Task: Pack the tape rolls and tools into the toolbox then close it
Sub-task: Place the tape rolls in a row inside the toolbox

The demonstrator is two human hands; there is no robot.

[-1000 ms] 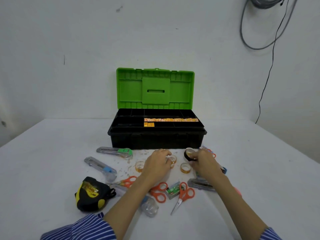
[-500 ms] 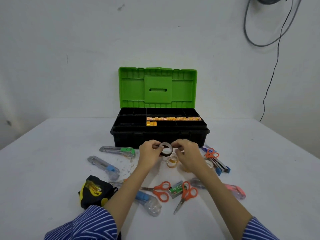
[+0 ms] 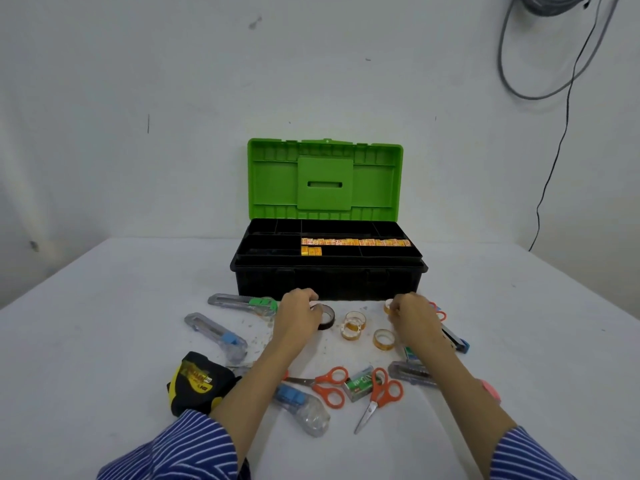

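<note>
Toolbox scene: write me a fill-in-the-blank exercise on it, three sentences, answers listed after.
1. The toolbox has a lid coloured ____.
2. The left hand holds a tape roll coloured ____.
3. The scissors near the right forearm have handles coloured ____.

Missing words: green; black; orange

Bright, even light; faint shadows; slight softness; wide-angle bending at edges.
</note>
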